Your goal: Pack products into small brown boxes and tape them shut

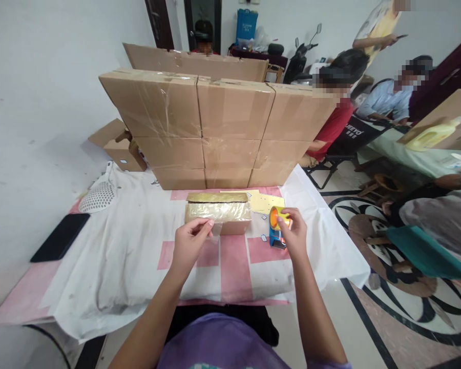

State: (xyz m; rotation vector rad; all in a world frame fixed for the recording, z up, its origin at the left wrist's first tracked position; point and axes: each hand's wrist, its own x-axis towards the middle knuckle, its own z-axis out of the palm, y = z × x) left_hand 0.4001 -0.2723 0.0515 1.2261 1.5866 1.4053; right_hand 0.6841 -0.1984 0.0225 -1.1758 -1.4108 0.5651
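Note:
A small brown box (218, 214) covered in shiny clear tape lies on the white-and-pink table cover (130, 256), straight ahead of me. My left hand (190, 245) pinches a short strip of clear tape (216, 229) just in front of the box's near face. My right hand (292, 233) grips an orange and blue tape dispenser (277, 225) to the right of the box. A yellow sheet (263, 202) lies behind the dispenser.
A wall of stacked cardboard cartons (223, 128) stands at the table's far edge. A black phone (60, 237) and a white mesh piece (98, 196) lie at the left. Several other people sit at the right beyond the table.

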